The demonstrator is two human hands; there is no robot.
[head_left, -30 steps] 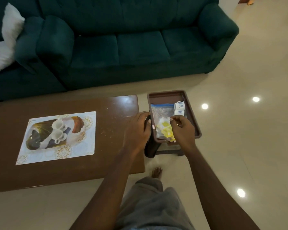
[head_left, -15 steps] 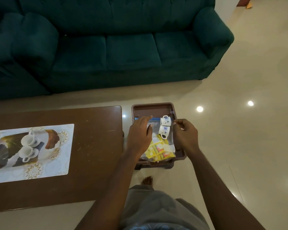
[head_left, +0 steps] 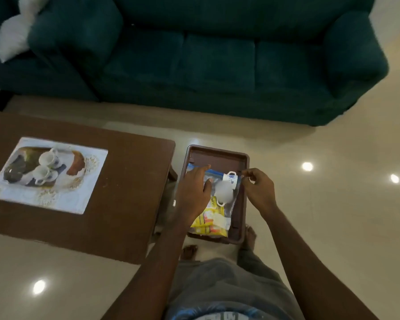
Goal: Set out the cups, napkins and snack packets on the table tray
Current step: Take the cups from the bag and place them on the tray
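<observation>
Where floor (head_left: pixel 321 204) gleams, brown tray (head_left: pixel 217 155).

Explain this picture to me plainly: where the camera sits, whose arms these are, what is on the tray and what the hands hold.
There is no machine here. The camera is worn on a person's head and looks down, so the two arms reaching in from the bottom are that person's own.

In front of them is a brown tray on a small stand, beside a wooden table. In the tray lies a clear zip bag with two white cups resting over it, and yellow snack packets at its near end.

The left hand rests flat on the bag. The right hand pinches the bag's right edge with its fingers, as if to open it.

The table bears a placemat printed with a picture of cups. Behind is a green sofa.
</observation>
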